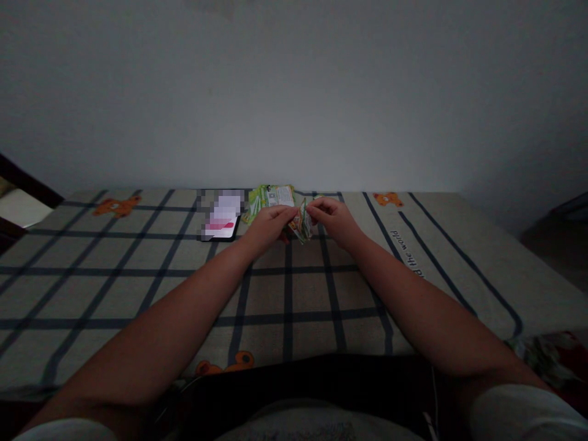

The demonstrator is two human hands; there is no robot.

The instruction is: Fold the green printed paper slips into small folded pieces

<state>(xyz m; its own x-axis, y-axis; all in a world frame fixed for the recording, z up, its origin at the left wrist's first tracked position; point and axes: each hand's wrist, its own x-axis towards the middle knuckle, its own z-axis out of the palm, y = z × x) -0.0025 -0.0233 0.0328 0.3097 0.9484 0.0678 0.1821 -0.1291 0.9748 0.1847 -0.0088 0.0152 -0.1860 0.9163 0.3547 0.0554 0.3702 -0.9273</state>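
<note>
Between my two hands is a small, crumpled green-and-white printed packet (pixel 301 225), held just above the tablecloth. My left hand (pixel 271 225) pinches its left side between thumb and fingers. From the other side, my right hand (pixel 334 219) grips the packet's upper right edge with closed fingertips. What is inside the packet cannot be seen. Behind my left hand lies a larger green printed bag (pixel 274 196), flat on the cloth and partly covered by that hand.
A phone (pixel 223 215) with a lit, partly blurred screen lies left of the green bag. The checked tablecloth (pixel 266 294) with bear prints covers the table, which meets a plain wall (pixel 294 110). A dark chair (pixel 27 184) stands at the left edge.
</note>
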